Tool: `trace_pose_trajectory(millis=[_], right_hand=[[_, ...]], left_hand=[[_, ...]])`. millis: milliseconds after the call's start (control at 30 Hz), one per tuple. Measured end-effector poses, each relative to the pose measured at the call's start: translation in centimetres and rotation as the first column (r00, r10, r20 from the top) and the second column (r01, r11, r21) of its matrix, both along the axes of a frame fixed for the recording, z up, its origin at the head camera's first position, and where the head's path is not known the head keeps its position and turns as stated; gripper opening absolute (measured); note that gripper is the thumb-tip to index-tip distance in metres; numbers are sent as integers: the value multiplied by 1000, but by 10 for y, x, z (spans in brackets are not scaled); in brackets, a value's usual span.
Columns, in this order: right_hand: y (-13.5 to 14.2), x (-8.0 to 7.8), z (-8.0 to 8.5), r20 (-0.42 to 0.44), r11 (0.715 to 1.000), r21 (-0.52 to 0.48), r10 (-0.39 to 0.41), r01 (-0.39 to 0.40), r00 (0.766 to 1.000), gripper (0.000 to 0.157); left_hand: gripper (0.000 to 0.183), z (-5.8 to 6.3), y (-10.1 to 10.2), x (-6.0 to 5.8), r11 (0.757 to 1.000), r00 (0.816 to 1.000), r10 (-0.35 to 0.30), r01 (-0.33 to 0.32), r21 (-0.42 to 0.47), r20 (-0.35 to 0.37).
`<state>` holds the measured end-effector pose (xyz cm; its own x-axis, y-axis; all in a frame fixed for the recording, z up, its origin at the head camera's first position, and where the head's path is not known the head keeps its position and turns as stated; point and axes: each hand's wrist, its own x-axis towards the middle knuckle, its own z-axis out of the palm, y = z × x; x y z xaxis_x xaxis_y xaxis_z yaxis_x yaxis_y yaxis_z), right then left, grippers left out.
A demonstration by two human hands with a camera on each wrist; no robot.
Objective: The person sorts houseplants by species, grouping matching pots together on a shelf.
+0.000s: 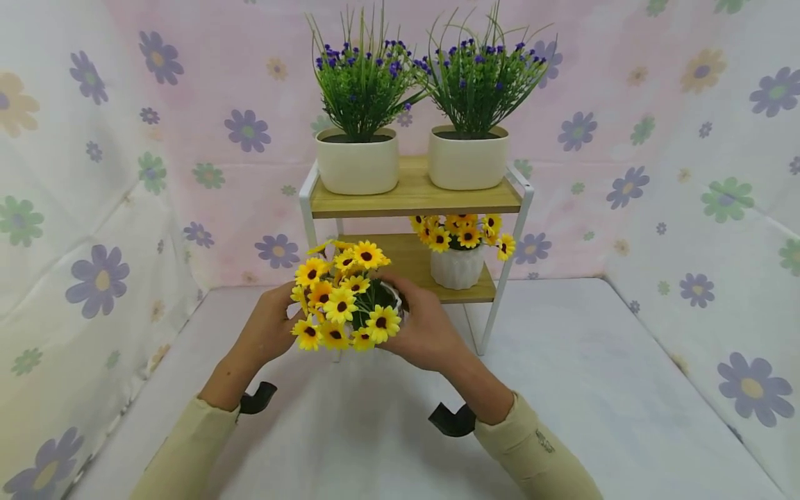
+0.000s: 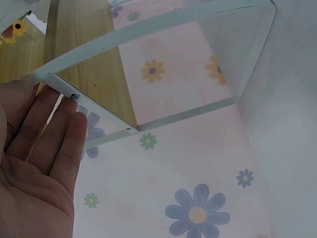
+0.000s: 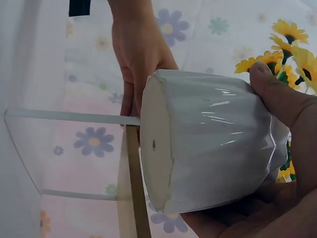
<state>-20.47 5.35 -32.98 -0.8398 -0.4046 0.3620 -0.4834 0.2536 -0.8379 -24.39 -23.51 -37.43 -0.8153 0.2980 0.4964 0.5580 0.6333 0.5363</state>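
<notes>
My right hand (image 1: 421, 323) grips a ribbed white flowerpot (image 3: 213, 144) of yellow artificial sunflowers (image 1: 340, 302), thumb on one side and fingers on the other. The pot is tipped, and its pale underside with a small hole shows in the right wrist view. Behind the flowers, my left hand (image 1: 269, 326) is at the left side of a two-tier plant rack. In the left wrist view that hand (image 2: 39, 163) holds the rack's white frame (image 2: 94, 104) at the lower shelf, thumb on the frame and fingers beside it. The flowers hide its fingertips in the head view.
Two cream planters, a left one (image 1: 357, 167) and a right one (image 1: 469, 161), with purple-flowered grass stand on the upper wooden shelf (image 1: 415, 203). Another white pot (image 1: 457, 269) of sunflowers sits right on the lower shelf (image 1: 400, 257). Floral cloth (image 1: 250, 208) hangs around the white table (image 1: 594, 389).
</notes>
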Motion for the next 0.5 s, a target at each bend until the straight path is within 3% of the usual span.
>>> trace_pose_trajectory(millis=[300, 500], right_hand=[[-3, -18, 11, -7, 996, -68, -66, 65, 998, 79], [-10, -31, 8, -21, 989, -109, -98, 95, 995, 75]], left_hand=[[30, 3, 1, -3, 1000, 1000, 1, -1, -6, 3], [40, 0, 0, -2, 1000, 1000, -6, 6, -11, 5]])
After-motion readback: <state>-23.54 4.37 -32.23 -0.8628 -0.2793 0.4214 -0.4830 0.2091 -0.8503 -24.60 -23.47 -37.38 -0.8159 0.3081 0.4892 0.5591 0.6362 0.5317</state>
